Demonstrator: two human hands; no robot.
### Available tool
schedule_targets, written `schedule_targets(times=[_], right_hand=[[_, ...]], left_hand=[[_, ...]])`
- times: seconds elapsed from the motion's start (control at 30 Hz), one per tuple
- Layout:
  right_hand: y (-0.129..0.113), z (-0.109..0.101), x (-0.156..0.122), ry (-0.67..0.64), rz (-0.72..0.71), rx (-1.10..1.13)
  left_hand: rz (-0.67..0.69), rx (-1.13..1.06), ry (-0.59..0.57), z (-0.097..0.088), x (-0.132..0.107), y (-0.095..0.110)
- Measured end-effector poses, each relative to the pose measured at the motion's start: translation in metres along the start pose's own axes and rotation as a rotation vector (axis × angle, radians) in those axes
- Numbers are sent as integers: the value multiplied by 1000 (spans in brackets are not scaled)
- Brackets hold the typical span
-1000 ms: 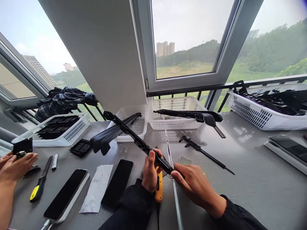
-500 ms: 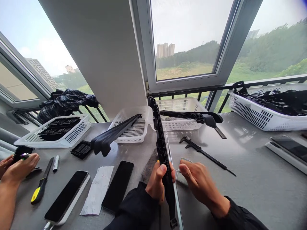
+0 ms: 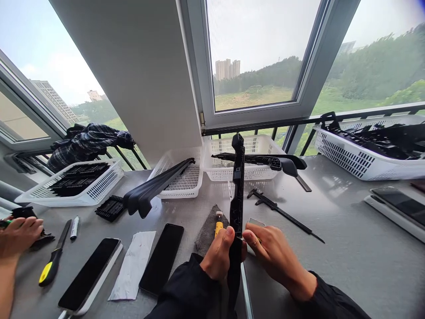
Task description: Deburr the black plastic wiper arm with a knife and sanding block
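Grey surface is running below a window, with a white basket sitting at the far edge; the long black part is resting in the left hand, mid-frame, far end pointing at that basket, near end dropping toward the person; can't tell if that end is touching down; left hand is wrapping the part below its middle, thumb pressing along it; right hand is curling round a small tool, mostly hidden, metal tip sitting at the part's right edge; part is looking like ribbed moulded plastic, so I'm expecting light, fairly stiff, some twist over the length; smooth faces are probably slipping a little; thin ribs I'm treating as fragile; I'd be gripping the solid body close to the tip, skin clear of it, not the levering ends
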State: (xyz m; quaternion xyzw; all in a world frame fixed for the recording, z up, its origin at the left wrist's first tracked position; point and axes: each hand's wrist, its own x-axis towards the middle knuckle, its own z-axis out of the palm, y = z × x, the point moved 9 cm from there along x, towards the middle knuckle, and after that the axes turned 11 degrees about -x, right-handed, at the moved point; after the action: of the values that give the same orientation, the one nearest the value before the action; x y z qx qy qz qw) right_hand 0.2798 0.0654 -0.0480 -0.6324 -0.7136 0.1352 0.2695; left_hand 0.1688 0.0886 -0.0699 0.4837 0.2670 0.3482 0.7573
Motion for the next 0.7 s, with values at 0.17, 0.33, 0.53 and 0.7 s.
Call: schedule_targets(times=[0.17,0.33,0.53,0.7], right_hand=[[-3,-2,1,10,-19,-20],[-2,-3,2,-7,11,-11],[-4,1,0,-55,-7,14],[-2,0,0,-28,1,2]], left_hand=[[-104,-162,57,-6,1,-14],[-100,-151,17,-7,2,-18],[-152,-49,53,-5,0,-10],[-156,0,46,-3,0,-7]])
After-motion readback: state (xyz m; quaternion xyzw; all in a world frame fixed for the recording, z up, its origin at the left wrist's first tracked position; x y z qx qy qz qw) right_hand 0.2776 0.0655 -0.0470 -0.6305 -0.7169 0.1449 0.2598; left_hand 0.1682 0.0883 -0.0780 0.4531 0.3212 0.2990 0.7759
